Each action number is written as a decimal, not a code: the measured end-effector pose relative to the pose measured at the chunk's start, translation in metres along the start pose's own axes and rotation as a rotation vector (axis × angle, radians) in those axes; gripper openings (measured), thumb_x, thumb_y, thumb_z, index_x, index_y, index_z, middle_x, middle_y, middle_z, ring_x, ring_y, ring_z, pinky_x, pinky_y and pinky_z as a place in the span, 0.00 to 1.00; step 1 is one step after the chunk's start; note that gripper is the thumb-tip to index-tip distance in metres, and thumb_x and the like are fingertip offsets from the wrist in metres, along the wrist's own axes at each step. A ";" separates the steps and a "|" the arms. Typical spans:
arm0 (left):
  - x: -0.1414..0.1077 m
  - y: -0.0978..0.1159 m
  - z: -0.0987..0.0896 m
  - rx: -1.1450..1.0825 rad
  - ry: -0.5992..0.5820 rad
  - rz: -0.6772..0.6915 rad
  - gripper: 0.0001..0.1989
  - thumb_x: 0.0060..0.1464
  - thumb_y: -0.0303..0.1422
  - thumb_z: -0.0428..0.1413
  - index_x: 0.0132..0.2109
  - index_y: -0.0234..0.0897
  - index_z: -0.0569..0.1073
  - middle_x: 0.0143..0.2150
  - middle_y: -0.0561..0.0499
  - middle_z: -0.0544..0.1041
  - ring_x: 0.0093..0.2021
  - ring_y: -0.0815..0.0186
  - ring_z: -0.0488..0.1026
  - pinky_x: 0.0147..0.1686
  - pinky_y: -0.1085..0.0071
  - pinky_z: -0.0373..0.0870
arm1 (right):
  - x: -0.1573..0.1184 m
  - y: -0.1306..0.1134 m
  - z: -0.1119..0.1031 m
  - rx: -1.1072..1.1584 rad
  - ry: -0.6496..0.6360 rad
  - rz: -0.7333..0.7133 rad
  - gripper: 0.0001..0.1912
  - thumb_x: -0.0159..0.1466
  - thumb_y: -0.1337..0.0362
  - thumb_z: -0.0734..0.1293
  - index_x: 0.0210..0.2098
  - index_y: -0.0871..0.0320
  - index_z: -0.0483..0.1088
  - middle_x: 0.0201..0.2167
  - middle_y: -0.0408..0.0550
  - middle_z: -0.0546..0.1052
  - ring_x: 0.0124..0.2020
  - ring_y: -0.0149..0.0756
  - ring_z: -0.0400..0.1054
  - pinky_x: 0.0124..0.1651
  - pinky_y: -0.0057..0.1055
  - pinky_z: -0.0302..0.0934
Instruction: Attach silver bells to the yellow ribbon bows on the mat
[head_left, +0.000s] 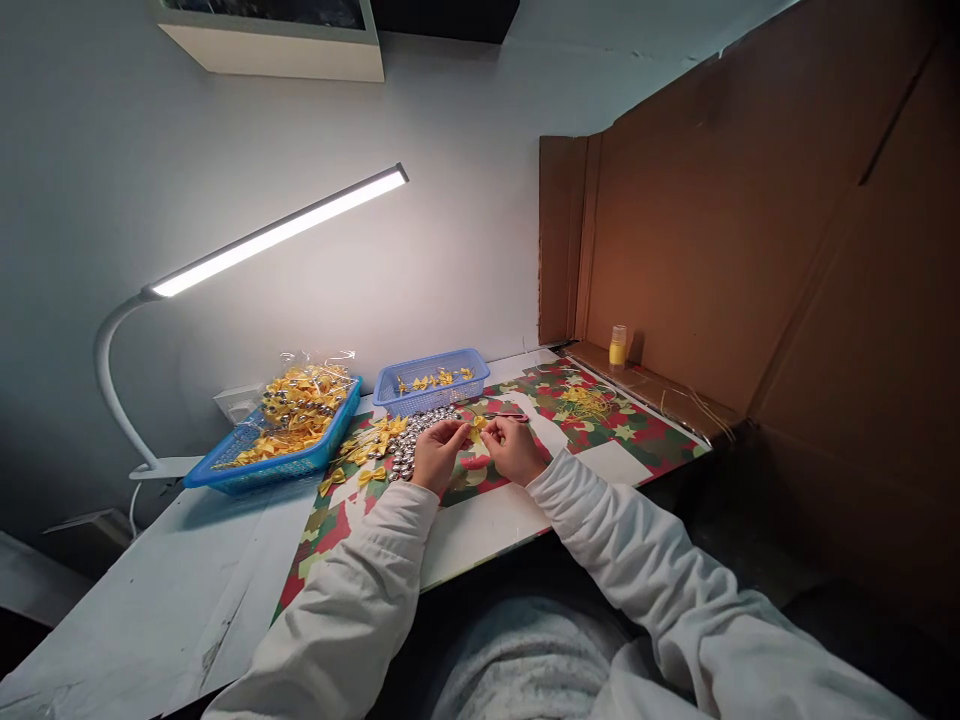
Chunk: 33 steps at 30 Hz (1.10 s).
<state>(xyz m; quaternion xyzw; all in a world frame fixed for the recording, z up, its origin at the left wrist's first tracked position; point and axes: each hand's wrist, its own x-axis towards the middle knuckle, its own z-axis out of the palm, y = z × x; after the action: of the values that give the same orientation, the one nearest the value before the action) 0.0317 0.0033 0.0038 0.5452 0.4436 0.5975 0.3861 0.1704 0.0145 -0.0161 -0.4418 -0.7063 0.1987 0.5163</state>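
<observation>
A small yellow bow (478, 426) is pinched between my two hands above the patterned mat. My left hand (436, 455) is closed, with thumb and finger at the bow's left side. At its right side my right hand (513, 450) is closed in a pinch too. Any thread between the fingertips is too small to make out. Just left of my left hand lies a heap of silver bells (405, 455), with loose yellow bows (373, 477) beside it. Behind my right hand rests a pair of scissors (507, 415), partly hidden.
At left, a blue basket (300, 465) overflows with yellow bows. Another blue basket (431, 400) at the back holds a few. Yellow threads (585, 402) lie at right, near a small yellow bottle (617, 346). A lit lamp (281, 232) reaches over the table; cardboard (712, 230) walls the right.
</observation>
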 end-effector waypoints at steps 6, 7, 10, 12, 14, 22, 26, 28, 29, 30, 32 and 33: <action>0.000 0.000 0.001 0.035 0.010 0.036 0.15 0.36 0.42 0.65 0.27 0.34 0.76 0.23 0.51 0.76 0.23 0.69 0.71 0.27 0.72 0.71 | 0.000 -0.001 -0.001 0.004 -0.015 -0.005 0.06 0.57 0.66 0.62 0.24 0.58 0.65 0.22 0.45 0.72 0.27 0.33 0.65 0.30 0.29 0.57; 0.000 0.000 0.001 0.039 0.010 0.041 0.15 0.36 0.42 0.65 0.27 0.35 0.75 0.23 0.51 0.76 0.23 0.68 0.71 0.27 0.72 0.71 | 0.000 -0.001 -0.001 0.001 -0.018 -0.002 0.06 0.57 0.66 0.62 0.24 0.57 0.65 0.22 0.45 0.72 0.28 0.34 0.65 0.31 0.29 0.57; 0.000 -0.001 0.001 0.041 0.008 0.044 0.14 0.36 0.42 0.65 0.27 0.35 0.76 0.23 0.51 0.76 0.23 0.68 0.71 0.27 0.72 0.71 | 0.000 -0.002 -0.001 -0.003 -0.020 0.007 0.06 0.57 0.66 0.62 0.24 0.57 0.65 0.22 0.45 0.71 0.28 0.34 0.65 0.31 0.29 0.57; 0.001 -0.002 0.001 0.040 0.010 0.041 0.14 0.36 0.41 0.65 0.27 0.35 0.76 0.22 0.51 0.76 0.23 0.68 0.71 0.27 0.72 0.70 | 0.000 -0.002 0.000 0.002 -0.018 0.011 0.06 0.57 0.66 0.62 0.24 0.57 0.65 0.21 0.44 0.71 0.28 0.34 0.65 0.31 0.29 0.57; 0.001 -0.003 0.000 0.043 0.008 0.038 0.14 0.36 0.41 0.65 0.27 0.34 0.76 0.22 0.51 0.76 0.22 0.69 0.71 0.26 0.72 0.70 | 0.000 -0.002 0.000 0.011 -0.016 0.018 0.06 0.57 0.66 0.62 0.24 0.57 0.64 0.21 0.44 0.70 0.27 0.34 0.64 0.31 0.29 0.57; 0.002 -0.007 0.000 0.021 -0.006 0.034 0.16 0.37 0.43 0.64 0.28 0.34 0.76 0.23 0.51 0.76 0.22 0.69 0.71 0.26 0.72 0.70 | -0.001 -0.004 0.001 0.086 -0.049 0.088 0.07 0.58 0.64 0.61 0.24 0.57 0.64 0.22 0.44 0.71 0.26 0.32 0.64 0.29 0.28 0.56; 0.002 -0.005 0.001 0.023 -0.001 0.029 0.18 0.37 0.45 0.64 0.29 0.33 0.76 0.23 0.50 0.77 0.22 0.69 0.71 0.27 0.72 0.71 | -0.001 -0.004 0.001 0.121 -0.048 0.098 0.07 0.58 0.63 0.60 0.25 0.58 0.64 0.22 0.44 0.71 0.26 0.32 0.64 0.29 0.27 0.57; 0.001 -0.005 0.001 0.016 0.005 0.020 0.19 0.37 0.45 0.64 0.29 0.33 0.76 0.23 0.50 0.76 0.22 0.69 0.71 0.26 0.72 0.71 | -0.001 -0.004 0.001 0.129 -0.044 0.093 0.07 0.58 0.63 0.60 0.25 0.58 0.64 0.23 0.44 0.71 0.27 0.33 0.65 0.30 0.27 0.58; 0.001 -0.005 0.000 0.011 0.005 0.015 0.19 0.37 0.45 0.64 0.29 0.33 0.75 0.23 0.51 0.76 0.22 0.69 0.72 0.26 0.72 0.71 | -0.001 -0.004 0.001 0.132 -0.042 0.093 0.07 0.58 0.63 0.60 0.25 0.58 0.64 0.23 0.44 0.71 0.27 0.33 0.65 0.30 0.28 0.58; 0.002 -0.005 0.000 0.005 0.005 0.011 0.19 0.37 0.45 0.64 0.29 0.33 0.75 0.22 0.51 0.76 0.22 0.69 0.72 0.26 0.72 0.70 | -0.001 -0.004 0.001 0.134 -0.040 0.094 0.07 0.58 0.63 0.60 0.25 0.58 0.64 0.24 0.45 0.71 0.27 0.33 0.65 0.31 0.28 0.58; 0.002 -0.005 0.001 -0.004 0.002 0.007 0.19 0.37 0.46 0.64 0.29 0.33 0.75 0.22 0.51 0.76 0.22 0.69 0.72 0.26 0.72 0.70 | -0.001 -0.005 0.001 0.135 -0.033 0.098 0.07 0.58 0.63 0.60 0.25 0.58 0.64 0.24 0.45 0.72 0.27 0.33 0.65 0.30 0.28 0.59; 0.002 -0.005 0.001 -0.008 0.001 0.007 0.19 0.37 0.46 0.64 0.28 0.33 0.75 0.22 0.51 0.76 0.22 0.69 0.72 0.26 0.72 0.70 | -0.001 -0.005 0.001 0.136 -0.032 0.099 0.07 0.58 0.63 0.60 0.25 0.58 0.64 0.24 0.45 0.71 0.27 0.33 0.65 0.30 0.28 0.58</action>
<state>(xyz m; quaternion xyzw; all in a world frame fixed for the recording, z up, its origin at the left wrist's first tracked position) 0.0320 0.0066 -0.0004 0.5449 0.4393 0.6008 0.3861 0.1671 0.0113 -0.0136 -0.4370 -0.6766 0.2784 0.5231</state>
